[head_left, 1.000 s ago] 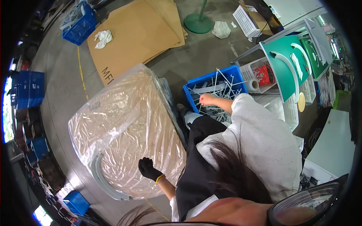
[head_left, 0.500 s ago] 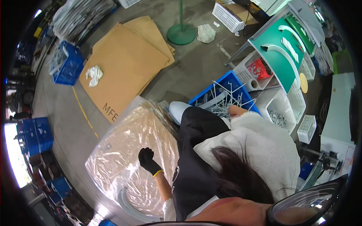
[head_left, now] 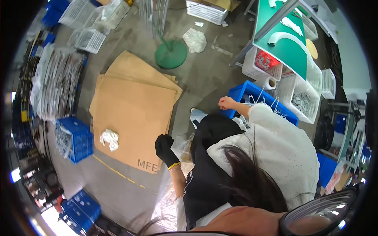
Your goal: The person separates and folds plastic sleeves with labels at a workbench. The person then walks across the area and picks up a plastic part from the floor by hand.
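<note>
My left hand (head_left: pixel 164 149), in a black glove with a yellow cuff, is held with curled fingers and shows nothing in it. It is above the floor, beside the near corner of the brown cardboard sheets (head_left: pixel 134 102). Below it, a clear plastic-wrapped bundle (head_left: pixel 167 202) is partly hidden by my forearm. My bare right hand (head_left: pixel 227 103) is at the left edge of a blue crate (head_left: pixel 238 93), its fingers bent together. Whatever they may hold is hidden. Thin white rods (head_left: pixel 271 102) stick up from the crate, half covered by my sleeve.
A crumpled white bag (head_left: pixel 110 139) lies on the cardboard. Ahead are a green round stand base (head_left: pixel 171 54) and a white bag (head_left: pixel 194 40). A green-topped table (head_left: pixel 279 43) stands at right, beside a white basket of small grey parts (head_left: pixel 302 103). Another blue crate (head_left: pixel 80 141) stands left.
My view has swung left and up from the plastic-wrapped bundle. My right hand has come out from among the rods to the crate's left edge. My left hand stays curled.
</note>
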A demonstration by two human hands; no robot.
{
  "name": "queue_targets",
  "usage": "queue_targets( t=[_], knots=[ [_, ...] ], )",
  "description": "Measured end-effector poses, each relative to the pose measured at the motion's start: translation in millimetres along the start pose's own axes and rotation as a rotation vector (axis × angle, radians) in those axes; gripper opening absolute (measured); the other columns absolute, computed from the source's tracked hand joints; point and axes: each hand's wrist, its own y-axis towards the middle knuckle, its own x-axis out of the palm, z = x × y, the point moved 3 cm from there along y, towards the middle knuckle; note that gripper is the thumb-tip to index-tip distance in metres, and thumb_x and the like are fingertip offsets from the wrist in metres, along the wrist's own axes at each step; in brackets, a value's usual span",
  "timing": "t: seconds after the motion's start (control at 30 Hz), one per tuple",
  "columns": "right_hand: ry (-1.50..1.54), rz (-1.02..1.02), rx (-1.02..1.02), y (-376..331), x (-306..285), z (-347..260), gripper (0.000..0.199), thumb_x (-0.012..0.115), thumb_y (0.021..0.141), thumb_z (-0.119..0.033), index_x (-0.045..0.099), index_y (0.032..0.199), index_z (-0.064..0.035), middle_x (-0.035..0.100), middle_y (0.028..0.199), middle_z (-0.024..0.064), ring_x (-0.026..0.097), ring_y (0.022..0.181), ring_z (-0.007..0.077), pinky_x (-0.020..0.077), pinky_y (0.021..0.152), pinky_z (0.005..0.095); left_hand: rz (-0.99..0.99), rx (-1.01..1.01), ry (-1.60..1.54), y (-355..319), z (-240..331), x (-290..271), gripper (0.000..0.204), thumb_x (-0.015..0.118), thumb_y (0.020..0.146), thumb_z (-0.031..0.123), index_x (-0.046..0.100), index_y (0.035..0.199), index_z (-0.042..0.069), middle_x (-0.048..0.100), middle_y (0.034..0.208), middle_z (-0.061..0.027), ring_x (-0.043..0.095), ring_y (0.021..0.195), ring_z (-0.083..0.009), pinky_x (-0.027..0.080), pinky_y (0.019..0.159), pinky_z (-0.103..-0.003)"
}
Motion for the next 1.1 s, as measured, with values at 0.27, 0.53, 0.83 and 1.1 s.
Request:
queue_targets(
  t=[0.27,0.53,0.83,1.1],
  knots=[
    [0.549,0.355,0.310,-28,-7,14,0.015,0.061,0.075,-0.019,0.068,0.073,-0.0059,0.068,0.067,0.0089,0.065,0.055,0.0206,0.0523,0.052,0.0335,-0.273,-0.050,0.094,125,44,53,0.025,0.061,0.090,0.015,0.061,0.108,-0.002,0.067,0.095,-0.0145,0.066,0.080,-0.0230,0.056,0.070,-0.033],
    [0.667,0.248,0.723,-90,78,98,0.016,0.059,0.082,-0.017,0.064,0.072,-0.0055,0.061,0.059,0.0102,0.060,0.048,0.0218,0.0463,0.042,0.0331,-0.675,-0.256,0.210,215,20,151,0.023,0.057,0.092,0.013,0.061,0.108,-0.003,0.067,0.093,-0.0134,0.066,0.080,-0.0201,0.055,0.070,-0.029],
    [1.072,0.837,0.495,-54,-15,49,0.011,0.058,0.084,-0.012,0.066,0.088,-0.0051,0.066,0.075,0.0052,0.060,0.062,0.0119,0.0478,0.054,0.0250,-1.120,-0.308,0.414,211,-31,397,0.021,0.059,0.089,0.013,0.063,0.105,0.001,0.068,0.089,-0.0075,0.065,0.075,-0.0152,0.053,0.067,-0.026],
    [0.848,0.700,0.367,69,-227,78,0.019,0.062,0.078,-0.011,0.068,0.093,0.0004,0.068,0.075,0.0084,0.064,0.067,0.0135,0.0512,0.064,0.0280,-1.112,-0.477,0.464,189,-122,624,0.021,0.057,0.090,0.014,0.062,0.107,0.002,0.068,0.090,-0.0091,0.065,0.075,-0.0168,0.054,0.067,-0.028]
  ],
)
